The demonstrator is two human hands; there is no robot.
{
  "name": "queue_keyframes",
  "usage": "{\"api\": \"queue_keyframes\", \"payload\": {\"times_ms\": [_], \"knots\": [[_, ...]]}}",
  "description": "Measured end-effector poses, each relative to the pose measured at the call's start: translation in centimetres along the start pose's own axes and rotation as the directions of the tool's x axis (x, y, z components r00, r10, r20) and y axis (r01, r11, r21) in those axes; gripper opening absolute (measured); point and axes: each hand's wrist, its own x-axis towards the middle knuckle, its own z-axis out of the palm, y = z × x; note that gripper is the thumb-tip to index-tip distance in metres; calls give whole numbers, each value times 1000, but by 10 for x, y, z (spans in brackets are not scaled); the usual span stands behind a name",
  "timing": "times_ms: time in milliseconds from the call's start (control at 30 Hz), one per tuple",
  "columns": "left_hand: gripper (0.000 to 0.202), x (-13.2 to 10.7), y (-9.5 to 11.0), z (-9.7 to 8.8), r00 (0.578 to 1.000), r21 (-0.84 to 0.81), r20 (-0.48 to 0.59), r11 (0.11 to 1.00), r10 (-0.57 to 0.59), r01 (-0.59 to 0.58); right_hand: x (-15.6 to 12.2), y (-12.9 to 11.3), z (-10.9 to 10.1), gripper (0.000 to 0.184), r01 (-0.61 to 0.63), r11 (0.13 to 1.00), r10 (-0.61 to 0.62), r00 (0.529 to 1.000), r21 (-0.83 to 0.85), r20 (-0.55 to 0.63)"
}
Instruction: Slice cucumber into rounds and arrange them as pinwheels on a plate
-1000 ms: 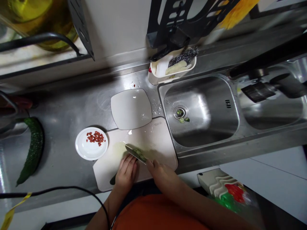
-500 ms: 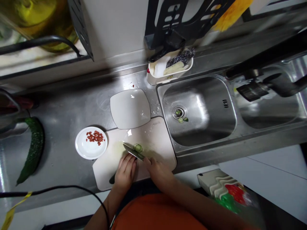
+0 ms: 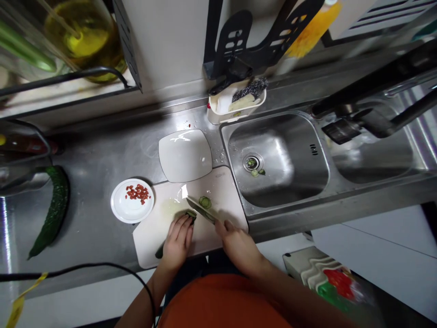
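Note:
My left hand [image 3: 178, 239] is wrapped over a cucumber [image 3: 191, 215] on the white cutting board [image 3: 218, 237]. The cut end shows past my fingertips, and the other end sticks out behind the palm. My right hand [image 3: 235, 243] grips a kitchen knife [image 3: 201, 210] by its handle, which the fingers mostly hide. Its blade points up and left, a little to the right of the cucumber's cut end. Just beyond the blade lie several cucumber slices [image 3: 205, 202] on the board.
A square white plate [image 3: 186, 157] overlaps the board's far edge. Left of it is a small white plate [image 3: 119, 205] with red goji berries [image 3: 137, 194]. Another cucumber [image 3: 51, 212] lies far left. The sink [image 3: 283, 177] on the right holds cucumber scraps [image 3: 255, 173]. A black cable [image 3: 102, 264] crosses front left.
The knife has shifted to the right with my right hand, away from the cucumber's cut end, which now shows. My left hand stays on the cucumber. The camera view has shifted slightly.

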Motion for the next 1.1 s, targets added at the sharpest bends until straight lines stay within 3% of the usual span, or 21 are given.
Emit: {"api": "queue_keyframes", "payload": {"times_ms": [267, 467, 1100], "knots": [[29, -3, -3, 1, 999, 27, 11, 999, 45, -45, -22, -9, -13, 40, 67, 997, -69, 996, 39, 62], [27, -5, -5, 4, 997, 59, -47, 996, 68, -65, -31, -7, -12, 42, 90, 996, -90, 993, 8, 71], [26, -3, -4, 4, 998, 51, -36, 997, 58, -56, -28, -6, -19, 44, 63, 997, -67, 990, 36, 122]]}}
